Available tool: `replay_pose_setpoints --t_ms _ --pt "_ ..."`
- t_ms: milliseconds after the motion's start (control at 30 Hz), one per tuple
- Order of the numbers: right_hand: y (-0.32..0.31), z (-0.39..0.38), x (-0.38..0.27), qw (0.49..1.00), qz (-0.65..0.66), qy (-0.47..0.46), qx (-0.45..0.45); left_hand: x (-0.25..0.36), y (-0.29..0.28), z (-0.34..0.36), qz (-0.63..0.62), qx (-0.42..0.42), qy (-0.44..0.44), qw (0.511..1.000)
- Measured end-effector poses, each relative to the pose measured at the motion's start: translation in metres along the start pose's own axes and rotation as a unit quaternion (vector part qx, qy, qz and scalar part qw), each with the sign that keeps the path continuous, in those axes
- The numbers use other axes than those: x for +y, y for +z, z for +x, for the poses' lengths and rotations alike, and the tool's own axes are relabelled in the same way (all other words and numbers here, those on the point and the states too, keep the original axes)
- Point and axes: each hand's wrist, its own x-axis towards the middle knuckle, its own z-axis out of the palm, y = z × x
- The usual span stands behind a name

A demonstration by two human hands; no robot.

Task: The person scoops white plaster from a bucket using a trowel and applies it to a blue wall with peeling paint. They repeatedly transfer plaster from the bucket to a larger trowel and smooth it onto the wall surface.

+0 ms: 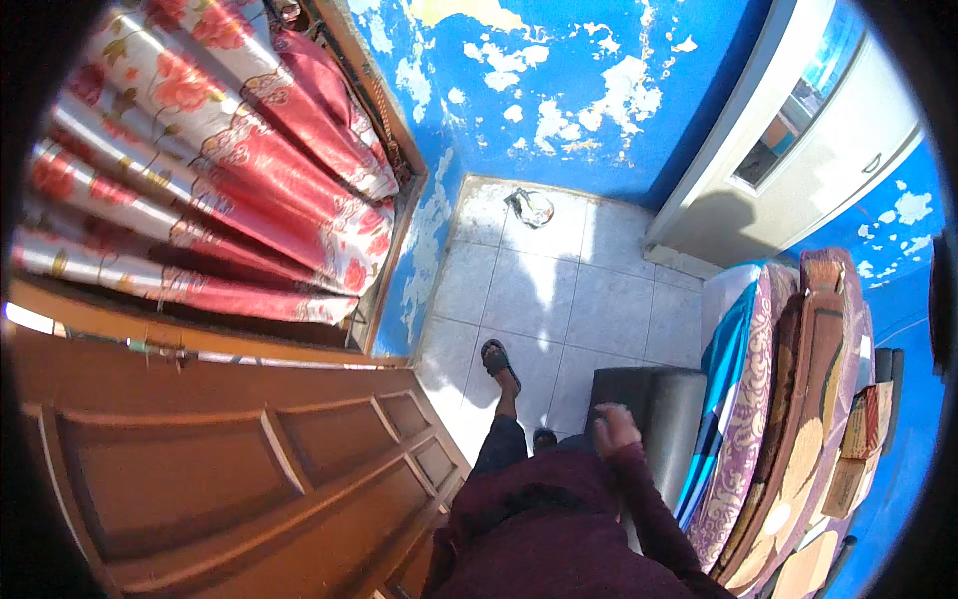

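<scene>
My right hand (616, 429) hangs in front of my body at the end of a dark maroon sleeve, beside a black padded armrest (659, 399). Its fingers are loosely bent and slightly blurred, with nothing visible in them. My left hand is out of view. One foot in a dark sandal (495, 361) is set forward on the pale tiles, and the tip of the other shows by the hem of my clothes.
A brown panelled door (180, 469) stands close on the left, below a red floral curtain (230, 170). Folded mattresses and blankets (768, 389) are stacked on the right. Ahead, a crumpled bag-like thing (532, 208) lies on the tiled floor (529, 290) near a white door (808, 150).
</scene>
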Motion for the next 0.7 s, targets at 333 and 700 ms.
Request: replay_pose_setpoints --t_ms 333,700 --pt "0.086 0.117 0.003 0.930 0.000 0.153 -0.334 0.161 0.005 0.168 0.202 -0.094 0.072 0.972" --pt "0.029 0.237 -0.084 0.918 -0.147 0.221 -0.293 0.268 0.054 0.270 0.321 -0.148 0.096 0.930"
